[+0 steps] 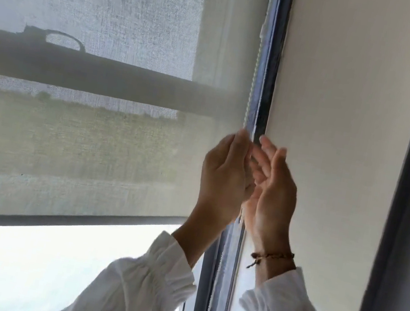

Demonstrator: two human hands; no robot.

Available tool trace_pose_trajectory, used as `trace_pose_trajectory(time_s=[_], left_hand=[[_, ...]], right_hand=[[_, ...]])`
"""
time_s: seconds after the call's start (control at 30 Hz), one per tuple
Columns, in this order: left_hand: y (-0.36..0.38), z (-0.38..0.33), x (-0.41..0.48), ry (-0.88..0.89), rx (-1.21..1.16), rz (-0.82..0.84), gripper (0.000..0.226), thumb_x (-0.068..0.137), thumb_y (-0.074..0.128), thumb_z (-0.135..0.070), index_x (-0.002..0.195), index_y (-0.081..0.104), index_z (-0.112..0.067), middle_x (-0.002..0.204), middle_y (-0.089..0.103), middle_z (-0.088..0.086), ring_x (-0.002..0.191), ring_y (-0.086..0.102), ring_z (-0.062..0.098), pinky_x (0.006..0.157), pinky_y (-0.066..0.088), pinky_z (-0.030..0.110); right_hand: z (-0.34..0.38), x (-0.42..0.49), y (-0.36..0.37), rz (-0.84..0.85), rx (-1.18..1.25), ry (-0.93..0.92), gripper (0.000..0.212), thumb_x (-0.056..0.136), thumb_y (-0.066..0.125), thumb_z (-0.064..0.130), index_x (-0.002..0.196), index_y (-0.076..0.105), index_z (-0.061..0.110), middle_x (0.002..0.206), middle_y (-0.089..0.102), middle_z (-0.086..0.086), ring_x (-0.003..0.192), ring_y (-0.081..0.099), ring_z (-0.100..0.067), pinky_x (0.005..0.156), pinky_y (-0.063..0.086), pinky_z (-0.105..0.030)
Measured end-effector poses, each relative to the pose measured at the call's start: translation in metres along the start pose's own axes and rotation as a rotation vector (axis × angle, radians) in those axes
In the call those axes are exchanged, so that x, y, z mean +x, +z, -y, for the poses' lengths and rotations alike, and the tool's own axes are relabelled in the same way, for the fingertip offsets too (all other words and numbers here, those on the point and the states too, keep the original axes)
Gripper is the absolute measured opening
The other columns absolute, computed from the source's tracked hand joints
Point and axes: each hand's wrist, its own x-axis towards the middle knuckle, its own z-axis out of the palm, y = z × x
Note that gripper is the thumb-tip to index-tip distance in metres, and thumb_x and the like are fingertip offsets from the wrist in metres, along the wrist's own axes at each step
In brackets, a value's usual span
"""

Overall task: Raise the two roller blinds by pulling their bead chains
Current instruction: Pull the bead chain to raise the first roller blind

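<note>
- Left hand (223,175) raised, back to the camera, fingers curled around the white bead chain (253,81), fingertips pinching it at the top.
- Chain running straight up above the left hand along the dark window frame (275,58), and down below both hands, between the wrists.
- Right hand (272,192) just beside the left, fingers spread wide and a little blurred, palm toward the chain; contact with the chain not possible to tell.
- Brown cord bracelet (272,257) on the right wrist, white sleeves (148,282) on both arms.
- Sheer roller blind (79,133) left of the hands, bottom bar (50,218) lower than the hands, bright glass under it.
- Opaque cream roller blind (346,125) right of the hands, reaching down past them.
</note>
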Motion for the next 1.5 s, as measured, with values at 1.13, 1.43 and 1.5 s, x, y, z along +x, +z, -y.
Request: trace_pose_trajectory(time_s=[1.13, 1.43, 1.5], left_hand=[[0.019, -0.033, 0.049, -0.059, 0.205, 0.171, 0.026, 0.097, 0.037, -0.018, 0.108, 0.058, -0.007, 0.092, 0.064, 0.004, 0.084, 0.064, 0.018, 0.079, 0.052, 0.027], [0.029, -0.028, 0.054, 0.029, 0.049, -0.05, 0.034, 0.098, 0.036, -0.021, 0.068, 0.051, -0.014, 0.042, 0.026, -0.004, 0.031, 0.018, 0.005, 0.034, 0.017, 0.012], [0.027, -0.029, 0.054, 0.087, 0.089, -0.065, 0.035, 0.097, 0.037, -0.02, 0.065, 0.049, -0.015, 0.048, 0.025, 0.002, 0.032, 0.019, 0.007, 0.035, 0.019, 0.012]], right_hand=[[-0.017, -0.017, 0.008, -0.377, -0.248, -0.429, 0.021, 0.084, 0.056, 0.033, 0.091, 0.073, 0.024, 0.053, 0.051, 0.02, 0.051, 0.041, -0.004, 0.058, 0.033, -0.027], [-0.019, -0.018, 0.009, -0.218, -0.165, -0.172, 0.035, 0.08, 0.049, 0.025, 0.046, 0.056, 0.03, 0.04, 0.046, 0.013, 0.04, 0.037, -0.003, 0.047, 0.034, -0.02], [-0.013, -0.008, 0.004, -0.203, -0.1, -0.117, 0.036, 0.088, 0.044, 0.028, 0.058, 0.065, 0.029, 0.05, 0.06, 0.013, 0.05, 0.055, -0.003, 0.06, 0.045, -0.024]])
